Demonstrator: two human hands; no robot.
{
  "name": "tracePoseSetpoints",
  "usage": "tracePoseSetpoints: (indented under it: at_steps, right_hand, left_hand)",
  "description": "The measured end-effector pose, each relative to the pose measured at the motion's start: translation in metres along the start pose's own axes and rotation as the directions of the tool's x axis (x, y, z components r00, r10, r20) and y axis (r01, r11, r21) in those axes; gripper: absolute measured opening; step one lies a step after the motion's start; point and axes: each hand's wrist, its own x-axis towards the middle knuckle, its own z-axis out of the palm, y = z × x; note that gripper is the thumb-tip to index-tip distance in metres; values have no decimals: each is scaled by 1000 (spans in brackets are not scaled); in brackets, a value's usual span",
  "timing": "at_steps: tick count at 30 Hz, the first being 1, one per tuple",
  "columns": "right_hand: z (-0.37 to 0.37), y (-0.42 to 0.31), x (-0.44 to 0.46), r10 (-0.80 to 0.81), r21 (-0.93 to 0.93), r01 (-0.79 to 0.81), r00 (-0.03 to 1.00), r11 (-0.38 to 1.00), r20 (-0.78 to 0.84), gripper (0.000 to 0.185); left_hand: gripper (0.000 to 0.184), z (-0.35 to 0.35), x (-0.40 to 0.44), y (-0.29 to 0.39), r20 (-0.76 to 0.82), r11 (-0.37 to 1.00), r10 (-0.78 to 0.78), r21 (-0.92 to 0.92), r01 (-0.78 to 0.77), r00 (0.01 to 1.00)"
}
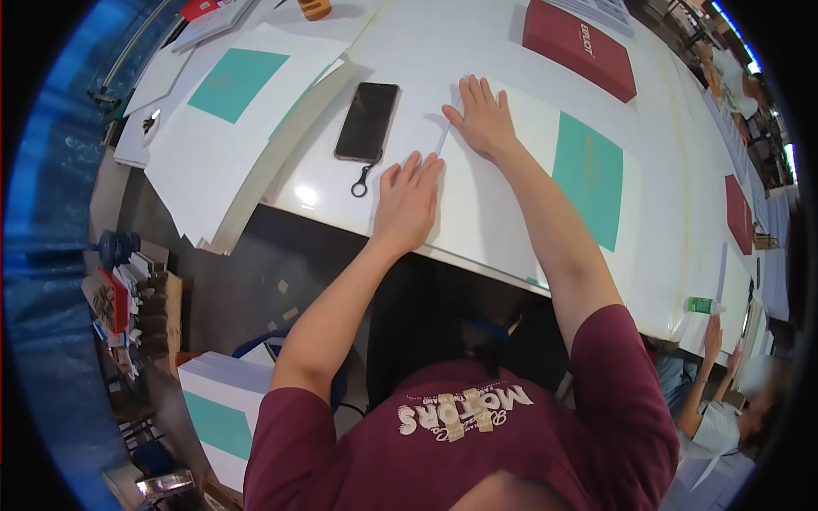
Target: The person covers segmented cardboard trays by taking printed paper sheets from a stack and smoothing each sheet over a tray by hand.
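A white sheet with a teal panel lies on the white table. My right hand rests on its upper left part, fingers spread and palm down. Lower down, my left hand lies at the sheet's left edge with its fingers stretched out and slightly apart. Neither hand grips anything. Just left of my left hand is a black phone with a ring strap.
A thick stack of white sheets with teal panels overhangs the table's left front. A dark red box lies at the back. A green-labelled bottle and another person are at right. More sheets stand below left.
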Motion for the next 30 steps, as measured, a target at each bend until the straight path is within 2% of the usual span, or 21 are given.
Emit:
tracePoseSetpoints:
  at_steps: [4,5,6,8,10,11,14,15,17,18,19,20,22,23,25,26,28,30]
  right_hand:
    - [-7,-15,-45,-120,7,121,992,993,-43,75]
    - [-10,-20,-64,-206,-19,205,978,979,-39,76]
    - [-25,-29,-86,-273,32,272,962,962,10,78]
    - [-41,-47,-127,-404,55,401,912,915,69,80]
    - [-49,-60,-169,-494,95,487,867,868,70,83]
    - [-55,-66,-189,-519,144,504,850,852,88,86]
    - [-75,-72,-237,-570,269,535,818,801,71,83]
    - [-80,-69,-246,-565,442,471,819,763,102,80]
    - [-93,-55,-263,-568,734,287,807,616,162,75]
    - [-102,-46,-271,-507,740,257,852,622,130,66]
    - [-105,-33,-279,-460,665,305,886,682,65,54]
    - [-113,-17,-285,-415,528,384,908,757,-66,48]
    - [-111,24,-298,-221,481,300,951,824,-214,47]
    - [-111,43,-308,-80,428,171,972,888,-223,50]
    - [-109,91,-321,22,271,37,978,962,-208,54]
    - [-113,109,-328,92,168,-65,983,984,-156,57]
    - [-111,137,-345,260,137,-239,951,961,-165,60]
    - [-95,162,-365,330,167,-310,937,936,-112,61]
  left_hand:
    - [44,10,-1,-6,-63,993,-58,-106,51,996]
    - [44,13,-1,-9,-74,987,-78,-144,66,994]
    - [44,13,-1,-11,-88,980,-97,-181,80,991]
    - [42,5,-4,-10,-115,918,-178,-376,123,977]
    - [42,11,-3,-21,-128,768,-314,-617,172,941]
    - [42,20,-2,-34,-220,730,-275,-681,55,936]
    - [37,10,-5,-26,-226,770,-326,-628,118,918]
    - [31,20,-4,-33,-306,780,-295,-624,43,905]
    - [30,22,-4,-37,-290,791,-277,-610,46,916]
    - [29,22,-5,-38,-285,797,-266,-603,43,921]
    - [24,21,-4,-35,-293,771,-305,-634,55,906]
    - [22,20,-6,-33,-285,777,-310,-626,68,907]
    - [21,15,-6,-27,-262,785,-313,-612,93,913]
    - [21,14,-3,-28,-294,849,-274,-521,86,916]
    - [22,18,-4,-29,-323,941,-186,-331,74,928]
    - [27,17,-5,-21,-293,897,-222,-435,77,930]
    - [29,18,-4,-17,-303,966,-93,-257,12,948]
    - [35,25,-1,-25,-214,999,10,-36,-18,977]
